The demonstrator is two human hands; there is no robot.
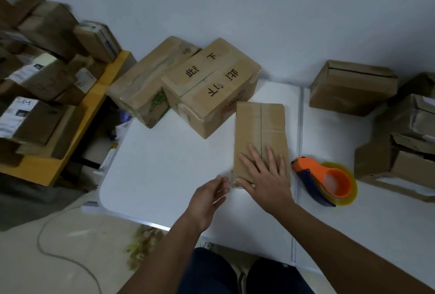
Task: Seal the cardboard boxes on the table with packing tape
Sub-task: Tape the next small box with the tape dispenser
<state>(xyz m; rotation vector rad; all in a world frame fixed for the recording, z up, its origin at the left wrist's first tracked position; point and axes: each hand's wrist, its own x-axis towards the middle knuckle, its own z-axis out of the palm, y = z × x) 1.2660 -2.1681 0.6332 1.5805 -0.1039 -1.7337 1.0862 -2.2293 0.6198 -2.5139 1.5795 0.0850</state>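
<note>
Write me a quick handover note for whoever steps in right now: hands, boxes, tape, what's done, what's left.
Right hand: flat, pressing the small box at the table's near edge.
Left hand: open beside that box's near corner, holding nothing.
Tape dispenser: lying on the table right of the box, untouched.
Small box's centre seam looks taped; smoothing under way.
Two larger boxes behind appear taped.
Box at far right shows an open seam; likely next.

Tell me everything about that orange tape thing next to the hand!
The tape dispenser lies on its side on the white table, right of the flat cardboard box. It looks like plastic: an orange body and hub, with a dark blue part beneath. A roll of clear, yellowish tape sits around the hub. Its nose points towards the box. Neither hand touches it; the right hand rests flat on the box nearby.
</note>
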